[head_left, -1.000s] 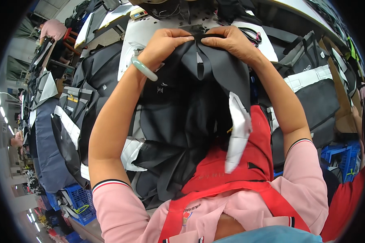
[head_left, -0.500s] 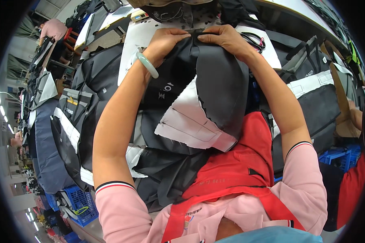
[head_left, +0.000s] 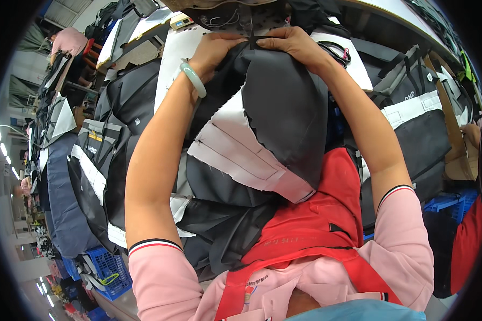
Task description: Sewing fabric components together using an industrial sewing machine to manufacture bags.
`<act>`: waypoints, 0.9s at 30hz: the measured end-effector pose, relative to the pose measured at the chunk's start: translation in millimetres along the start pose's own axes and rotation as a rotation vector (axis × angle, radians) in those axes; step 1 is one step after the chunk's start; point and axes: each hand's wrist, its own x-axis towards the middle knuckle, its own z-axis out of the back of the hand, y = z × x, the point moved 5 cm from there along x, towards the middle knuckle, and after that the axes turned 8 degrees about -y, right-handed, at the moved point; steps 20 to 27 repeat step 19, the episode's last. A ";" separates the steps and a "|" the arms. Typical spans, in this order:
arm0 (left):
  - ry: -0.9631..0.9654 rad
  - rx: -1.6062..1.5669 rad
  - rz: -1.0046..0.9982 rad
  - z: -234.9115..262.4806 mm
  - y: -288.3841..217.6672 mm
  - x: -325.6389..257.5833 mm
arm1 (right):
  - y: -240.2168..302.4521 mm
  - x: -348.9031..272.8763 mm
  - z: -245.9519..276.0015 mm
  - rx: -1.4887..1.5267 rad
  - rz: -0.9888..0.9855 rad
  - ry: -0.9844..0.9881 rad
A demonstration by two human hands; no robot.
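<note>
A black fabric piece (head_left: pixel 284 99) with a white backing patch (head_left: pixel 238 152) hangs from the far edge of the white tabletop (head_left: pixel 173 67) down toward my lap. My left hand (head_left: pixel 215 49), with a pale green bangle (head_left: pixel 194 80) on the wrist, pinches its far edge between thumb and fingers. Close to its right, my right hand (head_left: pixel 295 48) pinches the same edge. Both hands are closed on the fabric, just in front of a narrow dark upright part (head_left: pixel 252 24) that looks like part of a sewing machine. The fingertips partly hide the gripped edge.
Scissors (head_left: pixel 337 52) with dark and red handles lie right of my right hand. Black bags (head_left: pixel 93 144) are heaped at left, and more black pieces (head_left: pixel 412 139) lie at right. A blue crate (head_left: pixel 110 270) stands low left. Another person's hand (head_left: pixel 471 134) shows at far right.
Both hands have moved slightly farther away, keeping their pinch. The fabric has shifted left and its fold has turned, covering the pale print that showed before.
</note>
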 end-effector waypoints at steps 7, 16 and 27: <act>-0.044 0.036 -0.029 -0.2 -0.9 5.8 | -4.8 3.1 -0.8 0.033 -0.027 -0.030; -0.040 -0.066 -0.042 2.0 2.3 9.8 | -7.0 -1.6 -4.6 0.258 -0.118 0.065; -0.113 -0.184 -0.011 17.9 0.4 5.5 | -3.5 -4.0 6.0 0.429 -0.116 0.028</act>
